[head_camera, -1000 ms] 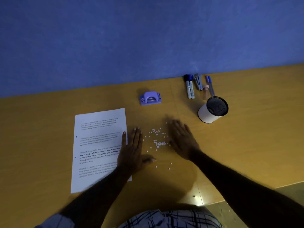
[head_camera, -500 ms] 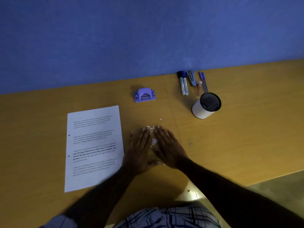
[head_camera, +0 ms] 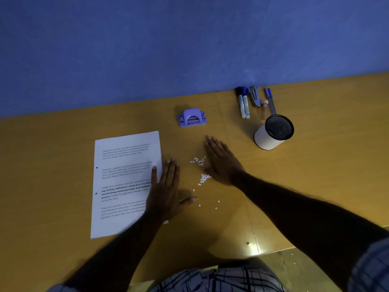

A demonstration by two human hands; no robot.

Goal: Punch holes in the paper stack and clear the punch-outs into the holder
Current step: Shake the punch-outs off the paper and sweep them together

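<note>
1. Looking down on a smooth yellow-brown wooden table [head_camera: 315,165], we see a lilac plastic hole punch [head_camera: 192,118] near the blue wall [head_camera: 147,49], and blue-capped markers [head_camera: 244,106] beside a white cylindrical holder [head_camera: 265,139] with black mesh inside.
2. Tiny round white punch-outs [head_camera: 199,161] lie scattered between the hands, well apart from the holder.
3. The left hand [head_camera: 166,192] lies flat, gripping nothing, covering the right edge of the white printed paper stack [head_camera: 124,182].
4. The right hand [head_camera: 223,163], flat and released, touches the punch-outs.
</note>
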